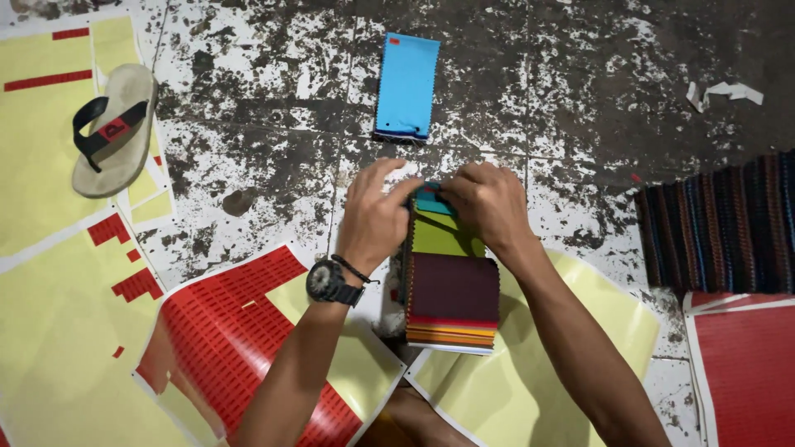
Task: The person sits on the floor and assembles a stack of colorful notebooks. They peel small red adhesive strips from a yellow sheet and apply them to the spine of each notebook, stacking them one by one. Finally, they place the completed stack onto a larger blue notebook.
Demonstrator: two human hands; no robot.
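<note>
Both hands are down at the top end of the swatch stack (451, 298), which sits on the floor (265, 141) near its lower middle edge. The left hand (377, 215) curls over from the left side, fingers bent, and the right hand (489, 203) comes in from the right; their fingertips are pressed close together, pinching a small teal swatch (431, 199) between them. Below that a green swatch (443, 236) shows, then a dark maroon one (454, 288), with orange and red edges layered at the bottom. A black wristwatch (330, 284) rides the left wrist.

Further up the floor, well apart, one bright blue swatch pile (406, 87) lies alone with a tiny red tag at its corner. Sticker sheets ring the scene: one red label sheet (224, 331) at lower left, another red sheet (745, 372) in the lower right corner, and pale yellow backing sheets (41, 165) along the left edge with leftover red strips. One sandal (112, 128) rests on the yellow at upper left. A striped rug (729, 223) sits at the right edge.
</note>
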